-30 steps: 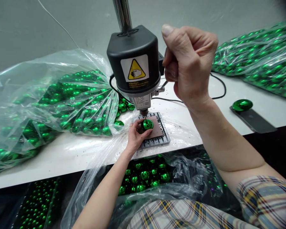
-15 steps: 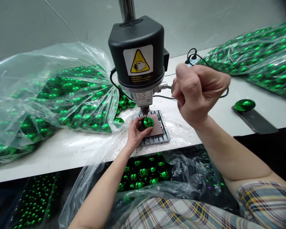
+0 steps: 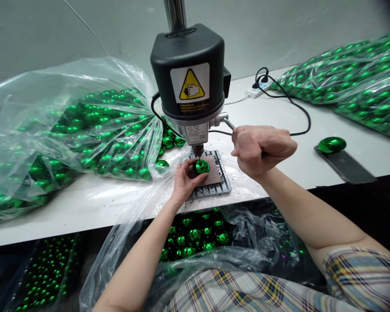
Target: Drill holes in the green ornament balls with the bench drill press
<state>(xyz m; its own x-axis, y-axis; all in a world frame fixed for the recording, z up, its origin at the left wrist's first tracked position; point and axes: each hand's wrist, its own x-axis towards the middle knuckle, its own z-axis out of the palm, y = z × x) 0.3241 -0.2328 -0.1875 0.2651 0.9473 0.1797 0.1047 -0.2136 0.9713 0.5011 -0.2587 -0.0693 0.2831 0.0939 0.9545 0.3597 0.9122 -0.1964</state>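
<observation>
A black drill press with a yellow warning label stands in the middle. Under its chuck, a shiny green ball rests on a pinkish pad on the metal base plate. My left hand grips the ball from the left between thumb and fingers. The thin bit meets the top of the ball; its tip cannot be made out. My right hand is closed round the end of the press lever, right of the machine.
A clear bag of green balls lies at left, another bag at back right. At right a green ball rests on a phone. A power strip trails black cable. More green balls lie below the table edge.
My right hand has moved down and slightly left, with the lever swung down. My left hand and the ball have stayed in nearly the same place.
</observation>
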